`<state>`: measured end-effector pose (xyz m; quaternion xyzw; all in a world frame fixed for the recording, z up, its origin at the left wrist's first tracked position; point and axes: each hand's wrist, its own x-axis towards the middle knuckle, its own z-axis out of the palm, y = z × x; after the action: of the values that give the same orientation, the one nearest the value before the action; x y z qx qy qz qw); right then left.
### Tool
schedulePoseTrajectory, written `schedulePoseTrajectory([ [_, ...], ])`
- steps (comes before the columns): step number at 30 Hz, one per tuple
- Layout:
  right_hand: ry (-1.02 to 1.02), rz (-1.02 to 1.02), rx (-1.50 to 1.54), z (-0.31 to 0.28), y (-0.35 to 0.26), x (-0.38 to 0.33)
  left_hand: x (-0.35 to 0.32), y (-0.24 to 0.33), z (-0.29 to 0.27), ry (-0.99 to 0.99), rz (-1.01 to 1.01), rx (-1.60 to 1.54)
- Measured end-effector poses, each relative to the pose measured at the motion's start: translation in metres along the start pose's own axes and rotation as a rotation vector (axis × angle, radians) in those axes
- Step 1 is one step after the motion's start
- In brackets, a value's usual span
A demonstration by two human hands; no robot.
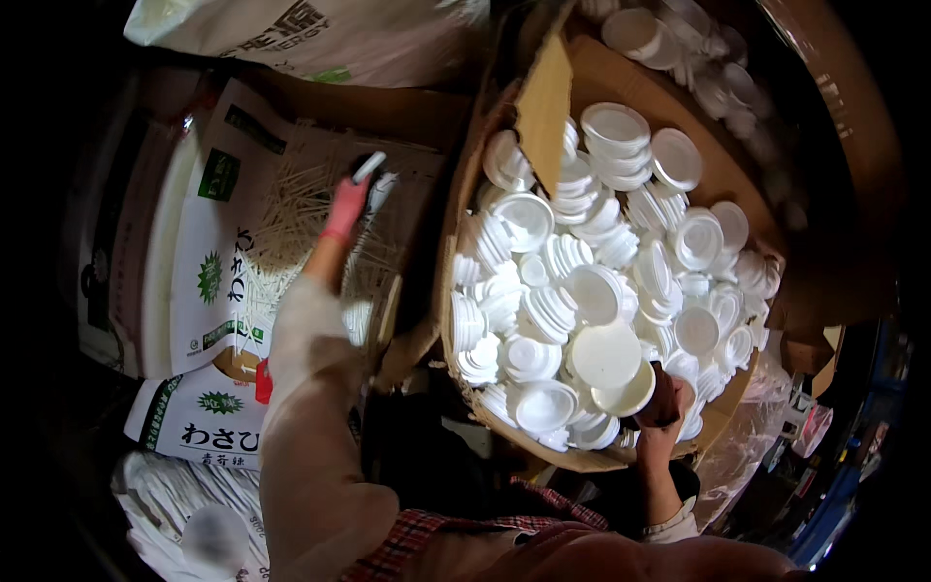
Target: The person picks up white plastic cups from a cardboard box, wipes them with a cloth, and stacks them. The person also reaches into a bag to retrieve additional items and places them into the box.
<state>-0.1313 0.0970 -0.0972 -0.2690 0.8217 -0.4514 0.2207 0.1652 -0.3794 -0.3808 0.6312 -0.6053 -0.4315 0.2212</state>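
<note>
My left arm reaches up and left over a box of thin white sticks. My left hand, in a pink glove with dark fingers, is closed round a short white piece; its kind cannot be made out. On the right stands a big cardboard box heaped with white round plastic lids or shallow bowls. My right hand, in a dark glove, is at the near edge of this heap. Its fingers grip the rim of a white plastic lid, which partly lies under a flat white disc.
Printed white sacks line the left box and lie below it. A round white blurred shape shows over a white bag at lower left. Another large bag hangs above. More white lids lie beyond the right box.
</note>
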Motion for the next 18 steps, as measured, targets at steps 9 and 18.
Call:
schedulePoseTrajectory([
  [9,0.008,-0.059,-0.119,-0.037,-0.020,-0.031,-0.253,0.226,-0.093,-0.168,0.827,-0.086],
  [18,-0.044,-0.603,0.412,-0.067,-0.086,-0.011,-0.387,0.361,-0.008,-0.485,0.563,-0.238],
])
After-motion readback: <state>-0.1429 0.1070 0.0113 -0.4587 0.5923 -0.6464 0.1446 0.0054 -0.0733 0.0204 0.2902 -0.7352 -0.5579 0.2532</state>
